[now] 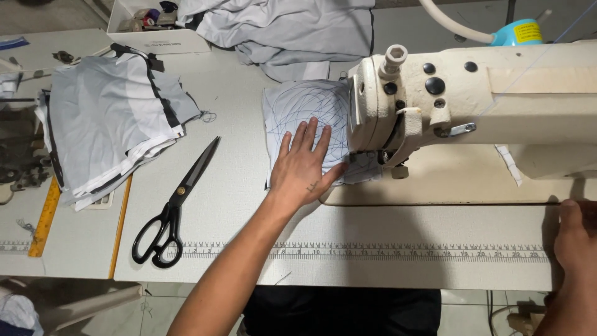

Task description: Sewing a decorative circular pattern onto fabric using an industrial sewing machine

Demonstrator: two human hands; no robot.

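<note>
My left hand [306,167] lies flat, fingers spread, on a white fabric piece covered in blue scribbled lines [305,109]. The piece sits on the table just left of the cream sewing machine [472,99], its right edge tucked under the machine head near the needle. My right hand [575,239] rests at the table's front right edge, fingers curled over the edge; only part of it shows and I cannot see anything in it.
Black scissors [174,205] lie left of my arm. A stack of grey and white fabric pieces [112,124] sits further left, with a yellow ruler [45,218] beside it. More grey cloth [298,31] is piled at the back. A printed ruler strip [373,252] runs along the table front.
</note>
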